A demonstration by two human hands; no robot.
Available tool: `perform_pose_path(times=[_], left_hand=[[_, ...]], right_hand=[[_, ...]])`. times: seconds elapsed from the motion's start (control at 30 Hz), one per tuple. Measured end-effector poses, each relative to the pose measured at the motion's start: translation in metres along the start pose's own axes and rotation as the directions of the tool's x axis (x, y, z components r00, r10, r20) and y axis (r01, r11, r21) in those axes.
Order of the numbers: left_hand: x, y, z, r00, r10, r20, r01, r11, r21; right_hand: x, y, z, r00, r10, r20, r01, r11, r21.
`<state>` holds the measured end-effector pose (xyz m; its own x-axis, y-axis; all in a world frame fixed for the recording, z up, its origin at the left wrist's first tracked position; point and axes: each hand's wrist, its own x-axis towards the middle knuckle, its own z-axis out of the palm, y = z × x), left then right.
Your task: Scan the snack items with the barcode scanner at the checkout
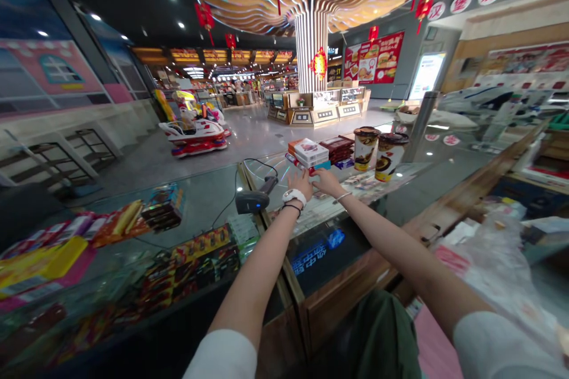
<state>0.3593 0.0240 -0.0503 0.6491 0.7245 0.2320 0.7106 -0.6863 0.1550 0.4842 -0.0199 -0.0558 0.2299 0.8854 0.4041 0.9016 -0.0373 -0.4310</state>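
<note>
Reaching forward out of white sleeves (224,355), two bare arms (267,266) slant in over the glass tabletop (311,225), so the left hand (301,183), with a white watch (294,194) on its wrist, is close beside the right hand (328,182). The left fingers are spread, and the right ones bend by a small red thing (312,171), but I cannot tell if they pinch it. Just past the fingertips sits a pile of small boxes (311,151), with two brown cups (384,159) to its right and a toy ride (194,130) far behind on the floor (253,124).
</note>
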Motion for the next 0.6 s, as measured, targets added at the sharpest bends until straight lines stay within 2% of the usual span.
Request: perform_pose_path(times=[0.17,0.37,0.6], left_hand=[[-0.009,0.003,-0.008,1.0,0.002,0.019,-0.002,1.0,-0.002],[-0.021,0.006,-0.011,0.995,0.09,0.037,-0.09,0.996,-0.007],[-0.028,0.009,-0.017,0.981,0.193,-0.015,-0.192,0.979,0.071]], right_hand=[[0.002,0.005,0.001,0.998,0.041,-0.056,-0.036,0.996,0.082],[0.001,0.007,-0.003,0.995,0.055,-0.088,-0.045,0.993,0.106],[-0.01,0.0,-0.016,0.982,0.15,-0.112,-0.151,0.989,0.003]])
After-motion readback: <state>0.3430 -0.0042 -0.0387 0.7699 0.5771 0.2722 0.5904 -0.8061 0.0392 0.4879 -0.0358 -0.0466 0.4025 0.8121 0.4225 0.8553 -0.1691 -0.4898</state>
